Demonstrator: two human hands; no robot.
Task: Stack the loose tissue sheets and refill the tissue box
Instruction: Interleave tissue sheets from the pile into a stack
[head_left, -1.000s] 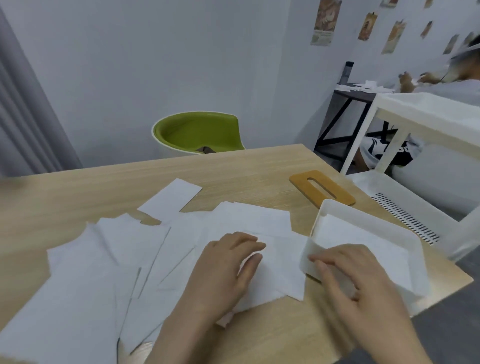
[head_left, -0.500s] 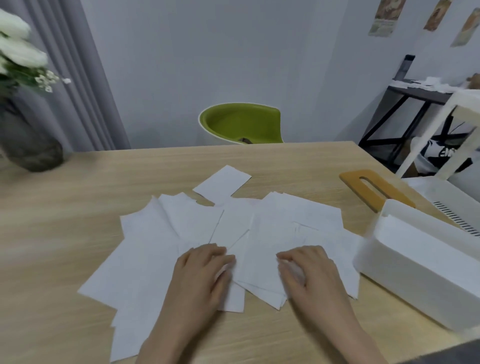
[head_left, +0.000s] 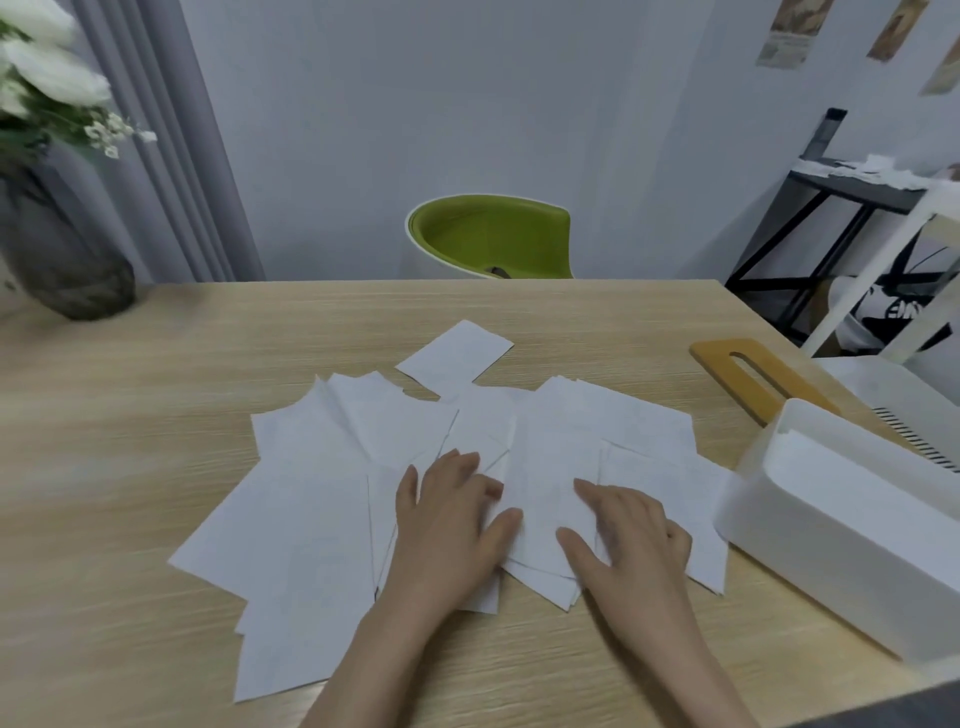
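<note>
Several loose white tissue sheets lie fanned and overlapping across the middle of the wooden table. One small sheet sits apart at the back. My left hand rests flat on the sheets near the middle, fingers spread. My right hand lies beside it on the right part of the pile, fingers loosely bent, touching the paper. The white tissue box stands open at the right edge with tissue inside. Its wooden slotted lid lies behind it.
A dark glass vase with white flowers stands at the table's far left. A green chair is behind the table. A white rack and a black-framed table stand at the right.
My right hand left the tissue box and came onto the sheets beside my left hand. The view swung left, bringing the vase into sight and the box to the right edge.
</note>
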